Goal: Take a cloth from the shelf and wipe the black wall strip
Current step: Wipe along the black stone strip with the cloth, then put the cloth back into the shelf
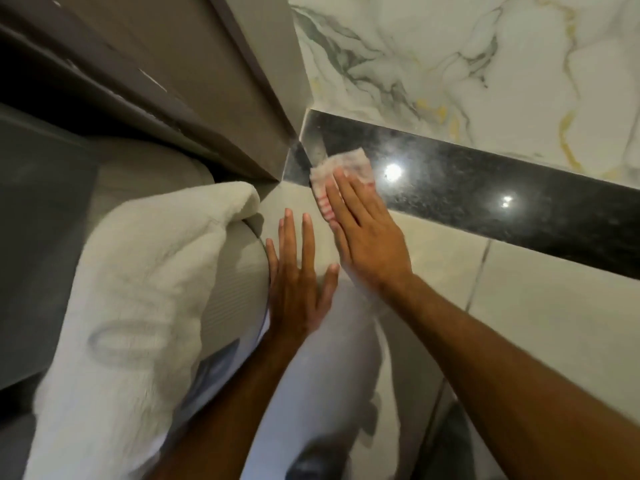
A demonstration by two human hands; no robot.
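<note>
Noted veined marble tiling (467, 53) above, plain beige tiles (554, 317) below. Brown panel (214, 74) at left. White towel (138, 278) draped alongside.

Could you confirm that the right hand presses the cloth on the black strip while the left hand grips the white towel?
Not quite: the head view shows the left hand lying flat on the pale tile, not gripping the white towel. The right hand does press the cloth on the black strip.

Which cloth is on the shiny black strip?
The small pink-striped white cloth, pressed onto the glossy black wall strip under the right hand. The big fluffy white towel lies to the left, off the strip.
</note>
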